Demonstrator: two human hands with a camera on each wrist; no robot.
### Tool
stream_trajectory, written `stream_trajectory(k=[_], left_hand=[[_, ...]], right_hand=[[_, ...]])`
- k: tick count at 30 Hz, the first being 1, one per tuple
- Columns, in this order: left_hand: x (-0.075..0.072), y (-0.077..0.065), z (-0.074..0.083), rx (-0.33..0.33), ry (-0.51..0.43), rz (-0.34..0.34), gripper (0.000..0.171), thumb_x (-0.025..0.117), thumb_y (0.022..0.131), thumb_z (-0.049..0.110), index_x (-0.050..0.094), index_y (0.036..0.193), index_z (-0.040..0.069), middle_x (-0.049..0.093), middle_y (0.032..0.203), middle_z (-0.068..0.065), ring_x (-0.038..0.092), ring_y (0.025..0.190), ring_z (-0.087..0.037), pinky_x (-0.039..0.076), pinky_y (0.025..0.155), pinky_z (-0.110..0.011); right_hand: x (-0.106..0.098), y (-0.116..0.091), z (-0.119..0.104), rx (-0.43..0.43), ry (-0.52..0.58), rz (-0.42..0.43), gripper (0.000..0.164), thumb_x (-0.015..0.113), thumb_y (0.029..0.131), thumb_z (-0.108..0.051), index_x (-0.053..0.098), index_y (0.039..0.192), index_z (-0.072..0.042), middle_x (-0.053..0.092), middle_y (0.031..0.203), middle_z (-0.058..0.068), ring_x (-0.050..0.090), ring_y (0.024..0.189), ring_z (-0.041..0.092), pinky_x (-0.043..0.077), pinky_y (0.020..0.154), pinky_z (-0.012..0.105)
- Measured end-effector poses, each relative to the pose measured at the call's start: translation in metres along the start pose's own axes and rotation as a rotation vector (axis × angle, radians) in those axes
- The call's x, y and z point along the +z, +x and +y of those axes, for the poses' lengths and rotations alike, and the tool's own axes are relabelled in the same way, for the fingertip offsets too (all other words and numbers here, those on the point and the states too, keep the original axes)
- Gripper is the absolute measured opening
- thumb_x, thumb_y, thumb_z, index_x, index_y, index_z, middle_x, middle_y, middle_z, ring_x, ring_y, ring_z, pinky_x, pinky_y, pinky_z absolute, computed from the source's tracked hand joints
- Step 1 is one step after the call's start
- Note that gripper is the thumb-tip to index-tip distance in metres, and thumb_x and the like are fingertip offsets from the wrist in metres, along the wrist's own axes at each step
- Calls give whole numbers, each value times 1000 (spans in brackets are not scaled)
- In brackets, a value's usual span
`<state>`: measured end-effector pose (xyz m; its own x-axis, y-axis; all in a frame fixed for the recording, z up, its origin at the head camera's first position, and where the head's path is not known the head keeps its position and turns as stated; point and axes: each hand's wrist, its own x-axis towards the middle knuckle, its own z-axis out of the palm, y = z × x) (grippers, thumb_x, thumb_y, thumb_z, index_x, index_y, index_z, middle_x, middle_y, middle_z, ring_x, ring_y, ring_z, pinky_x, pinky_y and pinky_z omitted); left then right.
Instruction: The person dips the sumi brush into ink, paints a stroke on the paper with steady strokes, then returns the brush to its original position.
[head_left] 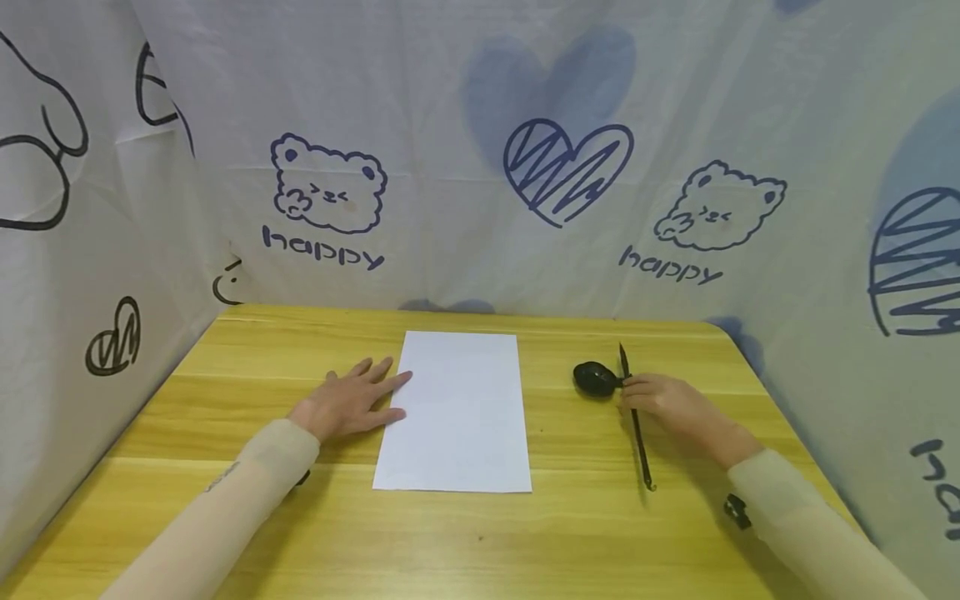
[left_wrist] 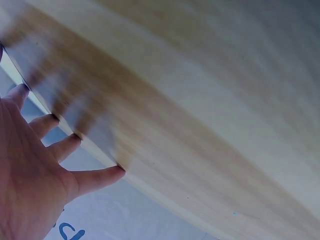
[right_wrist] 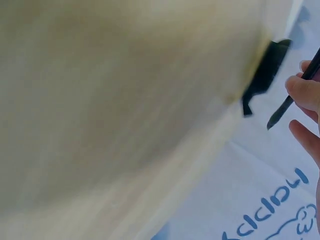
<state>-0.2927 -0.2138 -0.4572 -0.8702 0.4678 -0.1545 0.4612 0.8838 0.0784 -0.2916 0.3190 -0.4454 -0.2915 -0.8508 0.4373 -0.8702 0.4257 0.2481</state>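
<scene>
A blank white sheet of paper (head_left: 465, 417) lies upright on the table in the head view. At its left edge, my left hand (head_left: 348, 408) rests with fingers spread, the fingertips over the paper's margin; the same hand (left_wrist: 30, 170) shows spread in the left wrist view. My right hand (head_left: 667, 404) pinches a dark writing brush (head_left: 640, 442) by its shaft, its pointed tip toward the table's far side. Just left of the brush sits a small, rounded black dish (head_left: 595, 379) with a short projection toward my fingers. In the right wrist view, thumb and fingers grip the brush (right_wrist: 281, 111).
The wooden table (head_left: 480, 550) has a light striped grain. White cloth (head_left: 435, 100) printed with hearts, bear faces and "happy" hangs behind it and along both sides. The dish stands between the paper and my right hand.
</scene>
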Motion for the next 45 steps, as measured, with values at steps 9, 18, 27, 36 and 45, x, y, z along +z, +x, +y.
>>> stream_trajectory(k=[9, 18, 27, 36, 45], left_hand=[[-1, -2, 2, -2, -9, 1, 74, 41, 102, 69, 29, 164, 31, 25, 172, -16, 28, 155, -50, 26, 108, -86], [-2, -3, 2, 0, 0, -2, 74, 40, 102, 69, 29, 164, 31, 25, 172, -16, 28, 154, -50, 26, 107, -86], [-2, -3, 1, 0, -6, -7, 74, 40, 102, 70, 29, 164, 31, 25, 172, -16, 28, 154, -50, 25, 107, -86], [-3, -4, 3, 6, -13, -2, 73, 41, 102, 68, 30, 164, 30, 25, 171, -16, 28, 154, -50, 26, 107, -86], [-4, -4, 3, 9, -6, 1, 74, 41, 102, 67, 30, 164, 28, 26, 171, -17, 29, 154, -50, 28, 106, -86]], right_hand=[[-22, 17, 2, 62, 104, 72, 35, 86, 63, 16, 79, 90, -5, 76, 93, 9, 72, 90, 27, 62, 76, 36], [-28, 28, -2, 54, 171, 161, 15, 82, 80, 5, 79, 92, -4, 76, 94, 10, 71, 88, 25, 60, 77, 33], [-35, 40, -8, 150, 249, 300, 13, 80, 84, -1, 81, 97, -3, 79, 95, 10, 73, 83, 27, 55, 90, 13], [-41, 47, -9, 244, 331, 366, 44, 85, 57, 24, 81, 94, 0, 80, 91, 13, 74, 81, 29, 51, 93, 6], [-45, 50, -10, 311, 373, 402, 20, 80, 88, -21, 83, 98, -4, 81, 91, 13, 75, 88, 7, 54, 88, 8]])
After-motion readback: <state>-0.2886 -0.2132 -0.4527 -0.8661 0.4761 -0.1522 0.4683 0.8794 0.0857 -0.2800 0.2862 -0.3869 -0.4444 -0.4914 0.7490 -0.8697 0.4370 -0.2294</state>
